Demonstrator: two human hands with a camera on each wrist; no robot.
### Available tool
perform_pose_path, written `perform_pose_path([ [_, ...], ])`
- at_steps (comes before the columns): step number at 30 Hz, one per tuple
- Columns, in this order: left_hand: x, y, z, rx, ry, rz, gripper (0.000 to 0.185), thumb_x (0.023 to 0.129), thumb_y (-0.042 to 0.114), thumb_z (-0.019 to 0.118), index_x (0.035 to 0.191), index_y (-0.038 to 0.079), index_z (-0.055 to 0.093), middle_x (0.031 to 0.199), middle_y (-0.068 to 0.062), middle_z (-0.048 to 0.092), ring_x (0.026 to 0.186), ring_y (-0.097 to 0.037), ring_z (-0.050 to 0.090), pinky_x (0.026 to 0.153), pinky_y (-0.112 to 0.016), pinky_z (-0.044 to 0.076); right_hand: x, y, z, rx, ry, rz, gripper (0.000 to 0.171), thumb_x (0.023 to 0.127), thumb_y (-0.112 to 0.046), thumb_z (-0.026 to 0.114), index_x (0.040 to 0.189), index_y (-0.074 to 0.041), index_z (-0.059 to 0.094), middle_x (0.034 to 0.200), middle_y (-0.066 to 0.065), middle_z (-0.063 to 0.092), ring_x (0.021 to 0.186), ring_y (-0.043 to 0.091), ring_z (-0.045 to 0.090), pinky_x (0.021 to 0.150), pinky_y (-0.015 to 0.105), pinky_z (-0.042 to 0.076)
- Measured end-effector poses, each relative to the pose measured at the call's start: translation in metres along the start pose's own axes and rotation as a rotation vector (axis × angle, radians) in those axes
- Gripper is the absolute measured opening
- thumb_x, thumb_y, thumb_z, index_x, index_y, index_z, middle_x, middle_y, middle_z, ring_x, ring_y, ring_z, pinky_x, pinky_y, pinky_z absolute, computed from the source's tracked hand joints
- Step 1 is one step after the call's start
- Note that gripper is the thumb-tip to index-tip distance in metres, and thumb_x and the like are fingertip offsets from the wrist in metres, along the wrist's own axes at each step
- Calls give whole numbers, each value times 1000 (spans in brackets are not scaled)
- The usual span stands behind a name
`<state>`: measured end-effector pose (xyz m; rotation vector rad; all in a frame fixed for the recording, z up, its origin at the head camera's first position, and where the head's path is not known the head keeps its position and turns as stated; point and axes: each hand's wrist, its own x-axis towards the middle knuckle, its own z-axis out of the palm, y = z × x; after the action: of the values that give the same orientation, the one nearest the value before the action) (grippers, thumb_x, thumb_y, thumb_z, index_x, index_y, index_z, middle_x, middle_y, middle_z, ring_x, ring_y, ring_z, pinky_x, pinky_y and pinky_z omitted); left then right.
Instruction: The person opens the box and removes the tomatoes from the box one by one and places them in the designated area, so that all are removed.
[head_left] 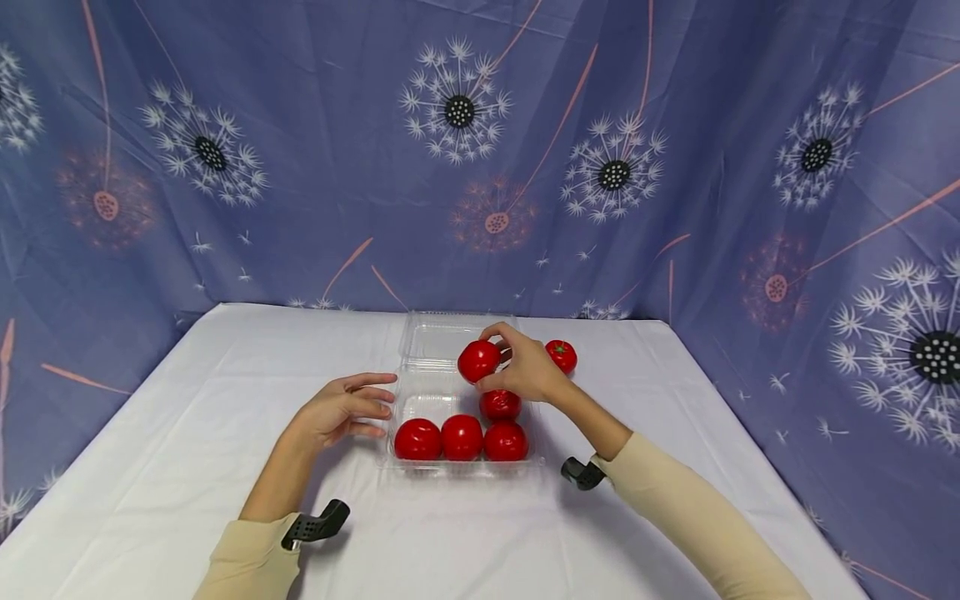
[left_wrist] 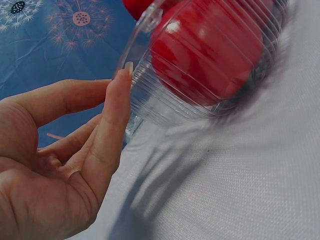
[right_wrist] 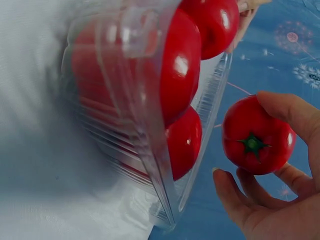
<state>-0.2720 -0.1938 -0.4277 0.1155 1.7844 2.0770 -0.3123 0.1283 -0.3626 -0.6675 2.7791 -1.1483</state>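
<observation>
A red tomato is pinched between the thumb and fingers of my right hand, above the back of a clear plastic container. Its green calyx faces the right wrist camera, where the tomato appears beside the box wall. Inside the container, three tomatoes line the front row, and one more tomato sits behind the right one, partly under my right hand. My left hand is at the container's left side with fingers extended; in the left wrist view its fingertips meet the clear rim.
The container's clear lid lies folded back behind it. A single tomato rests on the white tablecloth to the right, partly behind my right hand. A blue dandelion-patterned curtain rises behind the table.
</observation>
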Motion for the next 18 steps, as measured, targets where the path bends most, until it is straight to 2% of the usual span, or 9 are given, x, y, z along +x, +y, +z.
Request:
perform_pose_path([
  [10,-2,0,0,-14,-8,1,68,89,-4,66,151,-6,38,115,-11,66,85,-17,72,71,-37,65,-3,3,-11,89,48,42,67,75,-25,89,131,-20,54,115,10,68,106,27,66,84,40,61],
  [14,-1,0,0,-17,-3,-1,69,88,-4,66,151,-6,39,115,-12,66,84,-17,72,70,-37,65,-3,4,-16,141,65,89,67,74,-23,90,130,-21,53,120,9,65,113,28,64,85,41,61],
  [18,0,-1,-1,-12,3,-6,69,88,-4,66,151,-6,38,116,-13,65,85,-17,72,71,-37,65,-3,6,-21,147,86,118,69,74,-24,91,131,-23,52,125,8,63,118,28,62,85,41,61],
])
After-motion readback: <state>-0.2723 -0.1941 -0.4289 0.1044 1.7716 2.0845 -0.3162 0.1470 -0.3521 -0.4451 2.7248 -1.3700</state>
